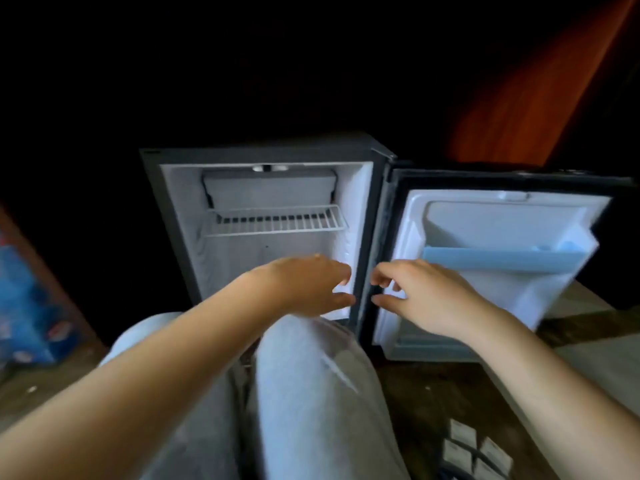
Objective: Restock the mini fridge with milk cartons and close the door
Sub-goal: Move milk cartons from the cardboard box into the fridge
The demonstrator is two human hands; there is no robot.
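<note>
The fridge [180, 209] stands with its door [485, 230] swung wide to the right. No carton shows inside: the wire shelf [277, 221] is bare, and so is what shows of the space below it. The blue door shelf [498, 259] looks bare too. A cluster of small white boxes, probably the cartons [464, 445], lies on the floor well in front of the fridge and to its right, too blurred to count.

The left hand [311, 282] hovers before the fridge's lower right edge. The right hand [422, 296] is just beside it, in front of the door's hinge side. The two are close but apart, fingers loosely curled, and both hold nothing.

By my reading only the opening is done. Every carton is yet to be loaded and the door yet to be shut.

The person's knees [311, 393] are just in front of the fridge, and a blue pack [24, 306] lies far to its left.
</note>
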